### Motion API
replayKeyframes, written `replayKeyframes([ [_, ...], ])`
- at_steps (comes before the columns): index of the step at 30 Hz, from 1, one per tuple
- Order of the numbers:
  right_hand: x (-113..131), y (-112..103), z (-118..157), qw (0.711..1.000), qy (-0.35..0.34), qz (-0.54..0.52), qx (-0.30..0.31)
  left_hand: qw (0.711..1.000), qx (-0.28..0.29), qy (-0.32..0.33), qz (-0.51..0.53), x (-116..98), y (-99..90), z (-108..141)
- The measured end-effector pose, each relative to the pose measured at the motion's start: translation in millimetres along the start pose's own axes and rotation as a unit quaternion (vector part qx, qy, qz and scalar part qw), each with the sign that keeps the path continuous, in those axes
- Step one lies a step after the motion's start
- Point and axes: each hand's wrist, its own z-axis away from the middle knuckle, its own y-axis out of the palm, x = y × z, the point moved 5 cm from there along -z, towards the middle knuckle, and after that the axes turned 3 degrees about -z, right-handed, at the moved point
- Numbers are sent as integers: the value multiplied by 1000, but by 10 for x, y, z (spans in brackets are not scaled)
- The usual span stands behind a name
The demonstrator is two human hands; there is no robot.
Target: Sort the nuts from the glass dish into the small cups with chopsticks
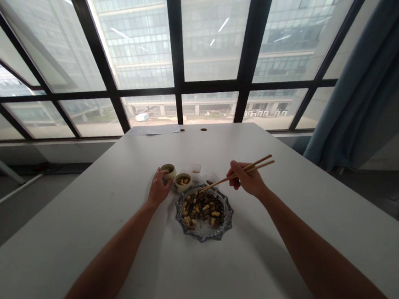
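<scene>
My right hand (243, 177) is closed around wooden chopsticks (222, 180), whose tips are over the back part of a scalloped glass bowl (206, 234). Peanuts (206, 208) and dark seeds lie in that bowl. My left hand (159, 186) rests against the side of a small round pot (168, 169), fingers at its rim; its inside looks dark. Right beside it stands a second small pot (183, 182) with peanuts in it. Behind the glass bowl sit two small clear dishes, one (194, 169) with a little something inside, the other (210, 179) with dark pieces.
The white table (119, 183) reaches to the windows. Papers (154, 130) lie at its far edge, near two round dark spots (203, 129). A blue curtain (355, 72) hangs on the right. A white metal bar (2, 164) stands at the left.
</scene>
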Motion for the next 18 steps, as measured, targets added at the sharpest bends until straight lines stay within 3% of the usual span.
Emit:
replayKeyframes([
  [8, 18, 137, 62, 995, 14, 56, 86, 1000, 3, 6, 5, 24, 43, 10],
  [18, -51, 54, 16, 998, 44, 29, 43, 1000, -4, 12, 0, 38, 64, 22],
])
